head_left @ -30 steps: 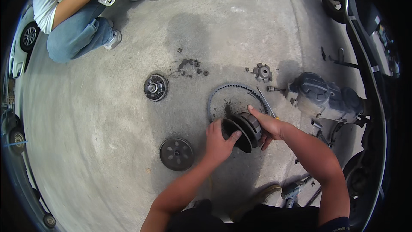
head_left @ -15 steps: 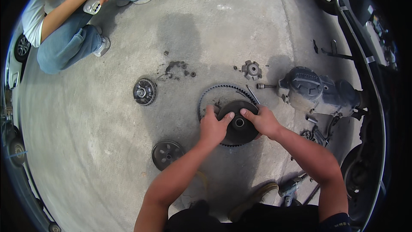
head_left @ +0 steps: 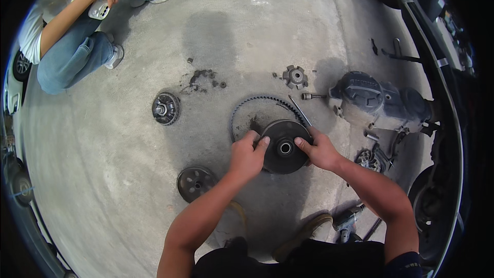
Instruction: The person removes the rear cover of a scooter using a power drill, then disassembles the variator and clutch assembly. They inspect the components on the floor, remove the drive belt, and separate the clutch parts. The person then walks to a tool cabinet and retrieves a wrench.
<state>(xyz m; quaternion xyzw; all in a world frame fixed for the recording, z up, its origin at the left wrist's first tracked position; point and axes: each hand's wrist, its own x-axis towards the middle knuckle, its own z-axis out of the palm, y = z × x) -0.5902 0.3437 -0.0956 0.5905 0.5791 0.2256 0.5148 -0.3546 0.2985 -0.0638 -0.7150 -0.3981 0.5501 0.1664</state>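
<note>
A dark round pulley (head_left: 286, 163) with a raised centre hub is held between my two hands, over the concrete floor. My left hand (head_left: 248, 155) grips its left edge, thumb on the upper face. On the opposite edge my right hand (head_left: 321, 150) is closed, its thumb near the hub. The fingers underneath are hidden. Behind the pulley lies a toothed drive belt (head_left: 241, 108), partly covered by it. A thin metal rod (head_left: 299, 110) rests beside the belt, close to my right hand.
A round drum with holes (head_left: 191, 182) lies by my left forearm, with a finned pulley (head_left: 166, 108) farther off. A notched plate (head_left: 296, 77), a socket tool (head_left: 312, 96), a large engine cover (head_left: 378, 102) and a power drill (head_left: 348, 221) are rightward. A person (head_left: 67, 64) crouches far left.
My thumbs have moved apart, away from the hub toward the pulley's edges, so more of its face shows. The whole view has shifted slightly.
</note>
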